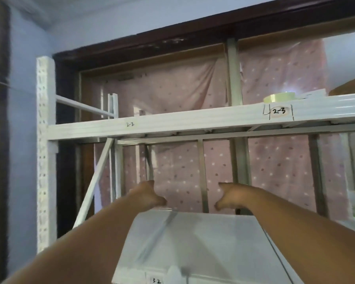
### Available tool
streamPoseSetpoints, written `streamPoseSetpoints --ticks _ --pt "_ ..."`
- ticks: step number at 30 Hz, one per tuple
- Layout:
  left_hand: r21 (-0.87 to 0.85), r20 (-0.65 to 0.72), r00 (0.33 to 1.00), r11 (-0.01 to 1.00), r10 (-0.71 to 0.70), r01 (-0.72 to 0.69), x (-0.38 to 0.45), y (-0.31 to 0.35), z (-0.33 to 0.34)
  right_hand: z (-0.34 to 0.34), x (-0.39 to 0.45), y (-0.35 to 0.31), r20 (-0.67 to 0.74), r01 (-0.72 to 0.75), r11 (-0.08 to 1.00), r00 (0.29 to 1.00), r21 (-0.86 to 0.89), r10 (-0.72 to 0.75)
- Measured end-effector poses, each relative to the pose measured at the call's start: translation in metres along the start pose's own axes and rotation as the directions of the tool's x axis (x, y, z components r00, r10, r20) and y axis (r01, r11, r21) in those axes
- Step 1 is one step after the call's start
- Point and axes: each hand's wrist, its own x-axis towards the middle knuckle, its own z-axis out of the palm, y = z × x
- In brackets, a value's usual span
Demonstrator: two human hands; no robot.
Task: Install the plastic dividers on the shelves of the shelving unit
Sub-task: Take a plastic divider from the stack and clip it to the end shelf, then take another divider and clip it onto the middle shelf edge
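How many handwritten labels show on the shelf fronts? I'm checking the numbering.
3. "2-2" sits left of centre on the upper beam, "2-3" further right on the same beam, and "3-2" on the lower shelf front at the bottom edge. Others may lie outside the view.

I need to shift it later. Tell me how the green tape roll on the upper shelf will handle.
The green tape roll lies flat on the upper shelf, so it probably slides rather than rolls. It looks small and hollow, likely light. Set on edge, it could roll off.
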Motion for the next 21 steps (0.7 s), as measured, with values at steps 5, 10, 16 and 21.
streamPoseSetpoints --ticks 5,10,16,21 --pt "0.019 -0.128 0.980 0.988 -0.151 0.155 -0.030 -0.072 -0.064 0.038 0.029 -0.076 0.062 0.169 0.985 0.983 0.032 -0.170" --pt "-0.004 -0.184 0.937 0.954 -0.297 0.301 -0.062 -0.144 -0.095 0.081 0.043 -0.148 0.144 0.349 0.937 0.926 0.023 -0.348" --pt "0.005 -0.187 0.895 0.910 -0.406 0.414 -0.101 -0.213 -0.104 0.138 0.050 -0.217 0.300 0.470 0.881 0.834 0.051 -0.462" --pt "-0.011 -0.191 0.857 0.874 -0.478 0.485 -0.126 -0.258 -0.095 0.187 0.046 -0.254 0.366 0.498 0.867 0.804 0.015 -0.468"
